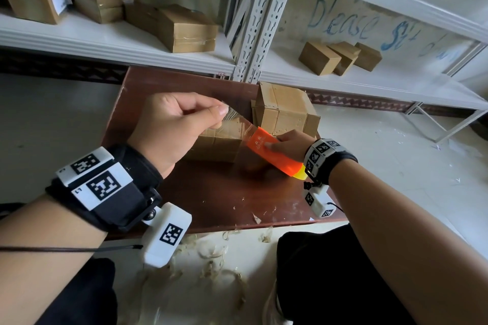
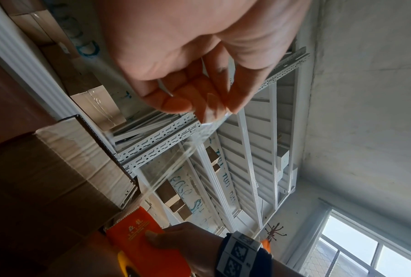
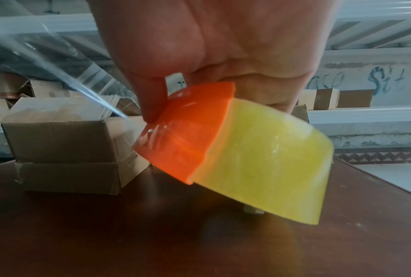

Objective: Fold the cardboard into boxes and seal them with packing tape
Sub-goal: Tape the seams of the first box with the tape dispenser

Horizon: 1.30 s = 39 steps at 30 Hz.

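Note:
A small cardboard box (image 1: 216,144) sits on the brown table (image 1: 224,192), partly under my left hand (image 1: 220,113). That hand pinches the free end of a clear tape strip (image 2: 175,159) between thumb and fingers (image 2: 209,105), above the box (image 2: 57,168). The strip runs taut down to an orange tape dispenser (image 1: 264,149) holding a yellowish tape roll (image 3: 270,159). My right hand (image 1: 281,144) grips the dispenser (image 3: 187,135) at the box's right side, just above the table. The box (image 3: 64,150) has clear tape over its top.
A second, taller taped box (image 1: 285,111) stands just behind the dispenser. White metal shelves (image 1: 158,42) behind the table carry several sealed boxes (image 1: 340,57). Tape scraps (image 1: 211,250) litter the floor at the table's near edge, by my knees.

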Each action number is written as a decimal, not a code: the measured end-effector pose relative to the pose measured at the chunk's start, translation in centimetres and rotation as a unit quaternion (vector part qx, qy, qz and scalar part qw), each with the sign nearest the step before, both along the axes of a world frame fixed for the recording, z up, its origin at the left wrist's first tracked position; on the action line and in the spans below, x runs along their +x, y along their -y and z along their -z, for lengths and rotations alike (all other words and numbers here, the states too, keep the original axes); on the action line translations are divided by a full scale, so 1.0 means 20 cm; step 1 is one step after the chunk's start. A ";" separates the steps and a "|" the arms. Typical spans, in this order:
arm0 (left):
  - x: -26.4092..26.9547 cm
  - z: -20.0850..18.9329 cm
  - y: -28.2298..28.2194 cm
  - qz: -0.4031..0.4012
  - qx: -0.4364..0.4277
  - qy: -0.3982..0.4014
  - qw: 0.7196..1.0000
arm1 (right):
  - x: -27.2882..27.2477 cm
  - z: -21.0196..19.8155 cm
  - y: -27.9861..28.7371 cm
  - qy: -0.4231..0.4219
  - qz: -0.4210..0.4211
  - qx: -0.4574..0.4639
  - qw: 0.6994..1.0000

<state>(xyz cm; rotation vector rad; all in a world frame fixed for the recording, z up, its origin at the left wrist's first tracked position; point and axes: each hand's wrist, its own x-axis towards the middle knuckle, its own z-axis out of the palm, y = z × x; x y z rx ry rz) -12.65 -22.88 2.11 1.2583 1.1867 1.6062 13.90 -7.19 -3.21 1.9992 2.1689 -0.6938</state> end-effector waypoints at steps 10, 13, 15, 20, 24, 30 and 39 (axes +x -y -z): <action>0.02 0.03 0.01 0.101 0.039 -0.052 0.993 | 0.04 0.01 -0.01 -0.015 0.000 0.015 1.000; 0.03 0.03 0.01 0.112 0.033 -0.060 0.991 | 0.04 0.00 0.00 -0.009 -0.004 0.017 1.000; 0.04 0.03 0.02 0.114 0.030 -0.062 0.991 | 0.03 0.01 -0.01 -0.004 -0.006 0.018 1.000; 0.05 0.04 0.02 0.115 0.032 -0.073 0.990 | 0.02 0.02 -0.03 0.001 0.003 0.020 1.000; 0.05 0.05 0.01 0.113 0.041 -0.087 0.989 | 0.02 0.02 -0.03 -0.001 0.012 0.019 1.000; 0.04 0.04 0.02 0.107 0.040 -0.098 0.989 | -0.01 0.04 -0.03 0.032 0.001 0.028 0.999; 0.05 0.04 0.02 0.106 0.037 -0.116 0.987 | -0.01 0.05 -0.03 0.039 -0.008 0.031 0.999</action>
